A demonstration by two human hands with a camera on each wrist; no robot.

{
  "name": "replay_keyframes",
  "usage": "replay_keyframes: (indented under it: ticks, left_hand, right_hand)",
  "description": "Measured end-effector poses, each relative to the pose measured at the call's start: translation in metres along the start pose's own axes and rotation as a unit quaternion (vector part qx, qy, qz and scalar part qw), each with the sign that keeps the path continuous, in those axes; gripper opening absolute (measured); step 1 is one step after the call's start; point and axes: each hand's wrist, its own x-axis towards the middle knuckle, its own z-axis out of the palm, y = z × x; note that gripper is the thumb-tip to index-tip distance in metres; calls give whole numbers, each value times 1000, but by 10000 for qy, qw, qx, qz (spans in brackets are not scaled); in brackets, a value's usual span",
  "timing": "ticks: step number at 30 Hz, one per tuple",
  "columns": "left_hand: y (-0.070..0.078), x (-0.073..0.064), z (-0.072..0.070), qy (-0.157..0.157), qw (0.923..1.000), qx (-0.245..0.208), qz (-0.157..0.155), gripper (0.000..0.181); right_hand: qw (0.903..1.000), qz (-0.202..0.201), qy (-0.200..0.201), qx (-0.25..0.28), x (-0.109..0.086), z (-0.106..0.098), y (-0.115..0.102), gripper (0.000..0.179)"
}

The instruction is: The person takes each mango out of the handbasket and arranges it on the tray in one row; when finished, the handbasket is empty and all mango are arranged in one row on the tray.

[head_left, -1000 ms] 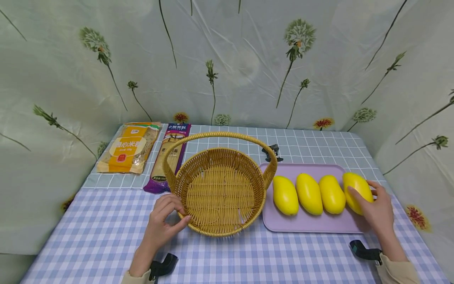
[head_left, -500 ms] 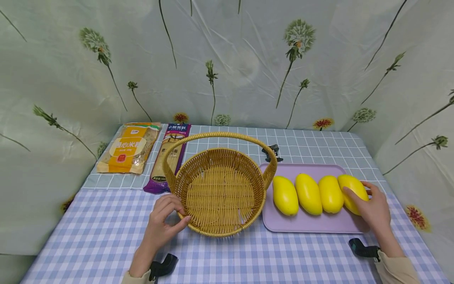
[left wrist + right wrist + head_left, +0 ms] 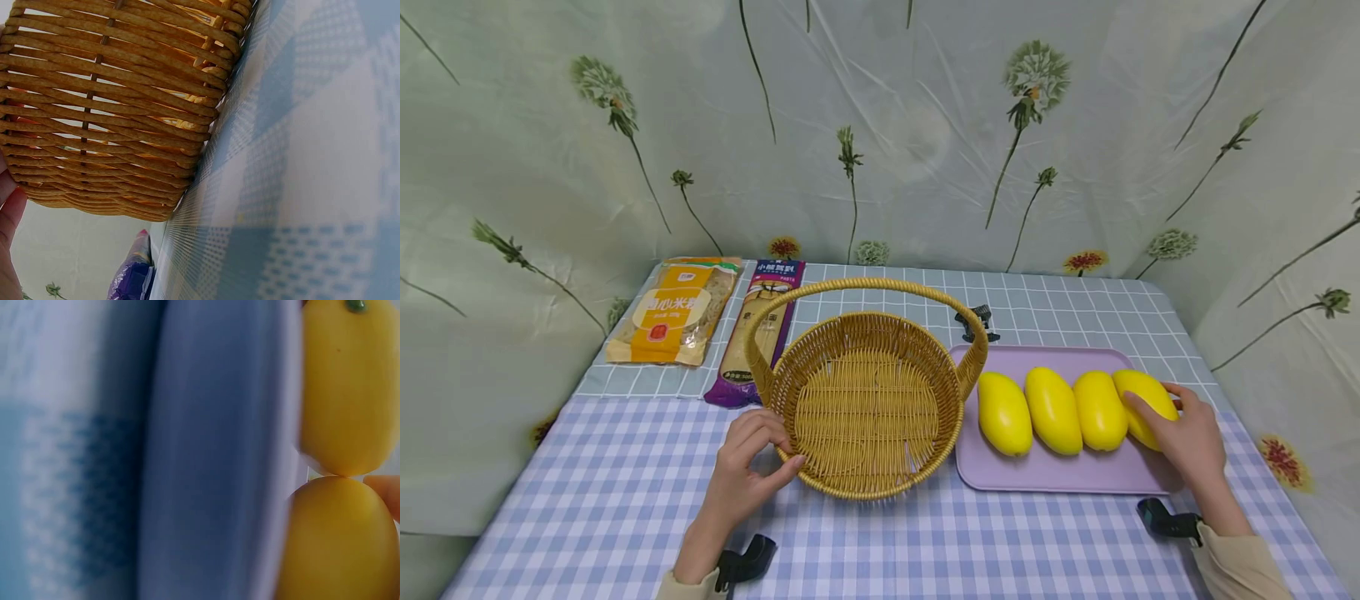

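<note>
In the head view my left hand [image 3: 748, 458] pinches the near-left rim of a round wicker basket [image 3: 867, 404] with a tall arched handle; its inside is bare. The woven wall [image 3: 106, 119] fills much of the left wrist view, a fingertip [image 3: 11, 212] at its edge. Several yellow mangoes lie in a row on a lilac tray [image 3: 1045, 477]. My right hand [image 3: 1191, 437] holds the rightmost mango [image 3: 1152, 396], which leans against its neighbour [image 3: 1101, 412]. Up close, the right wrist view has two mangoes [image 3: 340, 544] touching, behind the tray's edge [image 3: 212, 450].
At the back left lie an orange-labelled food bag [image 3: 670, 312] and a purple pasta packet [image 3: 760, 333], partly behind the basket handle. A small black object [image 3: 977, 323] sits behind the tray. A checked cloth [image 3: 895, 550] covers the table; a flowered curtain [image 3: 910, 192] encloses it.
My right hand has shifted slightly left with the rightmost mango, tilting it up against the neighbouring one. The left hand and the basket have stayed put.
</note>
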Motion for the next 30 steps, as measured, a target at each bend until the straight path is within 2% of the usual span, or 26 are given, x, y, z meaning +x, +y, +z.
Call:
replay_keyframes:
  ticks: [20, 30]
  left_hand:
    - [-1, 0, 0, 4, 10000, -12, -15, 33]
    - [-1, -1, 0, -13, 10000, 17, -51, 33]
  right_hand:
    - [9997, 156, -200, -56, 2, -1, -4, 83]
    - [9999, 124, -62, 13, 1, -1, -2, 82]
